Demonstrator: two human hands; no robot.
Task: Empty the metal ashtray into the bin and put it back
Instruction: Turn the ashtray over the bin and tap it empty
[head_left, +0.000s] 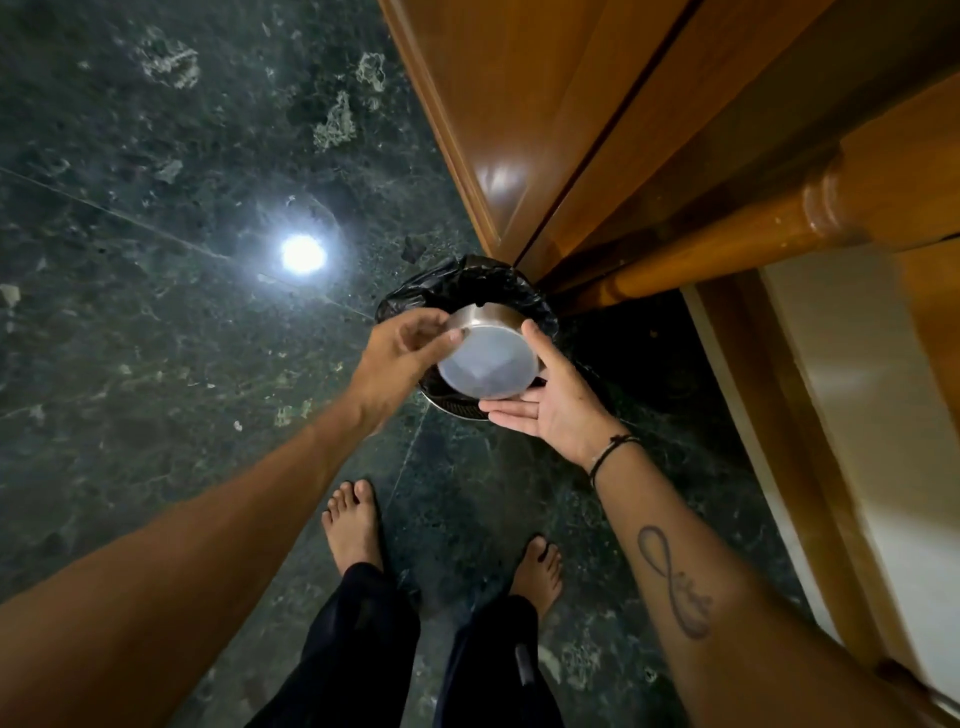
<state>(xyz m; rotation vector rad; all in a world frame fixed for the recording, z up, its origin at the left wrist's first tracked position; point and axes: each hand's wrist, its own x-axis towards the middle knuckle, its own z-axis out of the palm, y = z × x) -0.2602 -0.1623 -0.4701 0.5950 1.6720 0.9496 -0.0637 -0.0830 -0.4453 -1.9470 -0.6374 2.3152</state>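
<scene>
Nearest to me are my two bare feet (353, 525) on the dark green marble floor (156, 364), planted just short of the bin. Above them my left hand (402, 345) pinches the rim of the metal ashtray (485, 353) on its left side, fingers closed on it, while my right hand (550, 402) lies open and flat against its right and lower edge, steadying rather than gripping. The ashtray is turned upside down, its pale base facing me, held directly over the bin (467, 296), which is lined with a black bag.

My judgement is that tipping is under way, and the risks come from the grip. Only the left hand truly holds; if those fingers slip on the smooth metal, the ashtray could drop into the bag. I cannot see the contents or the bag's inside, so I cannot tell whether anything is stuck. If the ashtray drifts off the opening, ash could fall on the floor by my feet.

Beyond the bin, a varnished wooden panel (519, 130) and a turned wooden post (727, 234) crowd the right side, limiting room there. A ceiling light's reflection (303, 253) glares off the floor to the left.
</scene>
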